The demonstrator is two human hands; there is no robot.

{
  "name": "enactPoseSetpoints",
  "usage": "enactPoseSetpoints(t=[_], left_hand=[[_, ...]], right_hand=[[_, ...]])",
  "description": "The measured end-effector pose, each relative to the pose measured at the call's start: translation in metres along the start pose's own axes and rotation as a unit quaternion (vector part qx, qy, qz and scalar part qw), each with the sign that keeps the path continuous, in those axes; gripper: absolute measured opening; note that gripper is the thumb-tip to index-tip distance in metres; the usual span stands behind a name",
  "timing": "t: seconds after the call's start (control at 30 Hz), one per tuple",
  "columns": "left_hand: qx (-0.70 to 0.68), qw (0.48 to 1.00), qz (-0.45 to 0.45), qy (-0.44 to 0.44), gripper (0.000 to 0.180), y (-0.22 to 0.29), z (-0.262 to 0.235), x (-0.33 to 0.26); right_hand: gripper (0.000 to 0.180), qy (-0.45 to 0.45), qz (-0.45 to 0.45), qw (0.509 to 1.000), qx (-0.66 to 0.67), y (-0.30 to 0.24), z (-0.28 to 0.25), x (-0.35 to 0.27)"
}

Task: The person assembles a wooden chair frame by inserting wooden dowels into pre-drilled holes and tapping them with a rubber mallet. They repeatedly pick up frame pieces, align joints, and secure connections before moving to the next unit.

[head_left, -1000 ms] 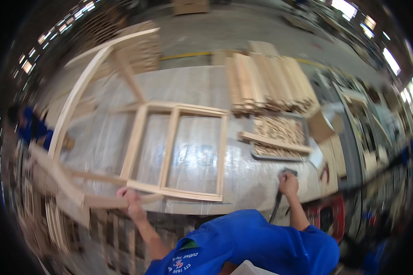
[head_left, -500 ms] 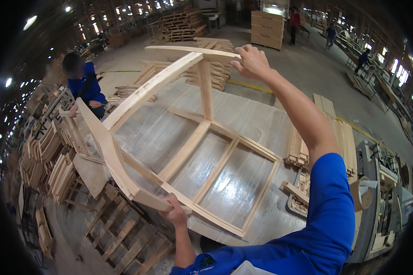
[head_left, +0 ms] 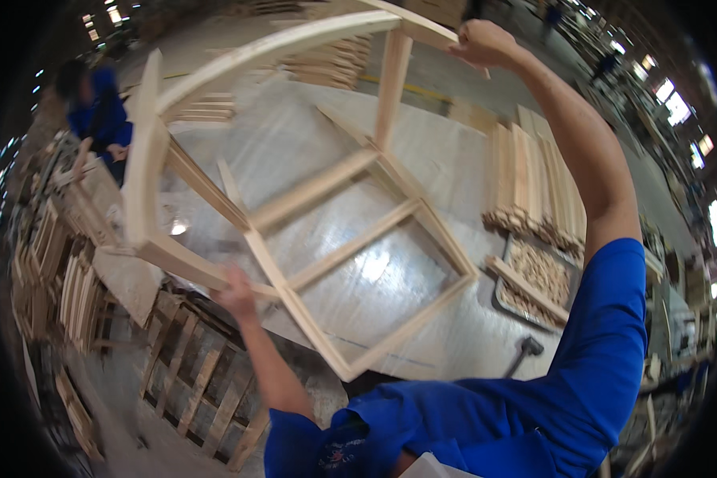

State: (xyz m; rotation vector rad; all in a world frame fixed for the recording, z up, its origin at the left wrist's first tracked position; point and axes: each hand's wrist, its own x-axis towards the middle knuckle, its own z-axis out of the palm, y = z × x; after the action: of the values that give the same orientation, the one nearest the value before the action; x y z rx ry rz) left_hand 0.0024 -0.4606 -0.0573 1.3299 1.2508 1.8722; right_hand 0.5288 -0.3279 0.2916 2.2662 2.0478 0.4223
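Note:
A pale wooden chair frame (head_left: pixel 315 190) stands tilted over the table (head_left: pixel 452 187), its curved rails and legs rising toward the far left. My left hand (head_left: pixel 237 296), slightly blurred, is closed round the near lower bar at the left. With my arm stretched far out, my right hand (head_left: pixel 482 44) grips the end of the upper bar at the far side. The lower part of the frame, with two crossbars, lies over the tabletop; how much of it touches the surface I cannot tell.
Right of the frame sit stacked wooden slats (head_left: pixel 534 175) and a metal tray (head_left: pixel 498 304) of small wooden pieces. A hammer (head_left: pixel 524 354) lies near my body. Pallets (head_left: pixel 207 378) are at lower left. Another person (head_left: pixel 99 115) in blue works at far left.
The chair frame has swung round, its near lower corner shifting left and its upper bar moving farther out. Both hands have kept their grip and moved with it. My view has also turned.

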Motion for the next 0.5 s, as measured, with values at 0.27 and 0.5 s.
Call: enactPoseSetpoints(t=[0.27, 0.5], left_hand=[[0.032, 0.987, -0.139, 0.079, 0.026, -0.008, -0.016, 0.126], [0.253, 0.965, -0.045, 0.047, 0.048, 0.025, 0.008, 0.076]], right_hand=[[0.049, 0.017, 0.030, 0.992, 0.124, -0.017, -0.042, -0.137], [0.060, 0.095, 0.189, 0.818, 0.535, 0.110, 0.126, -0.272]])
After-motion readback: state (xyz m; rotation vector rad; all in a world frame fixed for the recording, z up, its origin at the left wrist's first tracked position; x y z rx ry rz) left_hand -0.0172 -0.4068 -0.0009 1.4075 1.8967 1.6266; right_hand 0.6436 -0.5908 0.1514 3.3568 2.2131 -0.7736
